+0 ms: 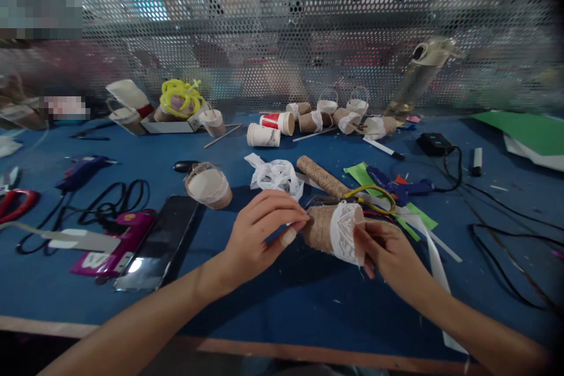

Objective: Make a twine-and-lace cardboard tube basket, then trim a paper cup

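Observation:
A paper cup wrapped in brown twine (321,229) lies tilted on its side, held just above the blue table. A white lace band (345,232) circles it near the rim. My right hand (388,247) grips the cup at its mouth, some fingertips hidden by the rim. My left hand (267,232) has thumb and fingertips pinched together at the cup's base; whatever is between them is too small to make out. Just behind the cup are a roll of twine (321,176) and yellow-handled scissors (374,197). A bundle of white lace ribbon (275,176) sits beyond my left hand.
A finished-looking twine cup (208,186), a phone (161,244) and a purple glue gun (118,241) lie left. A blue glue gun (400,187) with cable lies right. Several cups and small baskets (315,121) stand at the back, beside a water bottle (416,79) before the perforated metal screen (264,29).

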Demonstrator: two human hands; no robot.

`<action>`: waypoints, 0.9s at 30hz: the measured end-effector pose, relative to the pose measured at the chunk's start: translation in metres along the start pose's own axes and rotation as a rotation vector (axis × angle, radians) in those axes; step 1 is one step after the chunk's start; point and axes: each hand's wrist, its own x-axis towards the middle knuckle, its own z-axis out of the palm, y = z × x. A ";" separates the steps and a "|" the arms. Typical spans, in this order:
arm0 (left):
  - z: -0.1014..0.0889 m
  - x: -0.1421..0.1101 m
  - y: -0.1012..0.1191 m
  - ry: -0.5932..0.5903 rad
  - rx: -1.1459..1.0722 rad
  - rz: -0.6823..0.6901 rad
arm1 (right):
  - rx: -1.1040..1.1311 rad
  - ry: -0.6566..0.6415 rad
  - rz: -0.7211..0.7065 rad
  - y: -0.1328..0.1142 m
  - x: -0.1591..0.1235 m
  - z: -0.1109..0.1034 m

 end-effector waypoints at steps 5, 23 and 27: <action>-0.001 -0.003 -0.008 -0.055 0.242 0.179 | -0.029 0.044 -0.008 0.004 -0.001 -0.003; -0.009 -0.005 0.004 -0.160 0.676 0.482 | -0.265 0.115 -0.232 0.000 -0.002 -0.001; -0.008 -0.005 0.003 -0.189 0.686 0.491 | -0.333 0.102 -0.270 0.000 -0.002 -0.001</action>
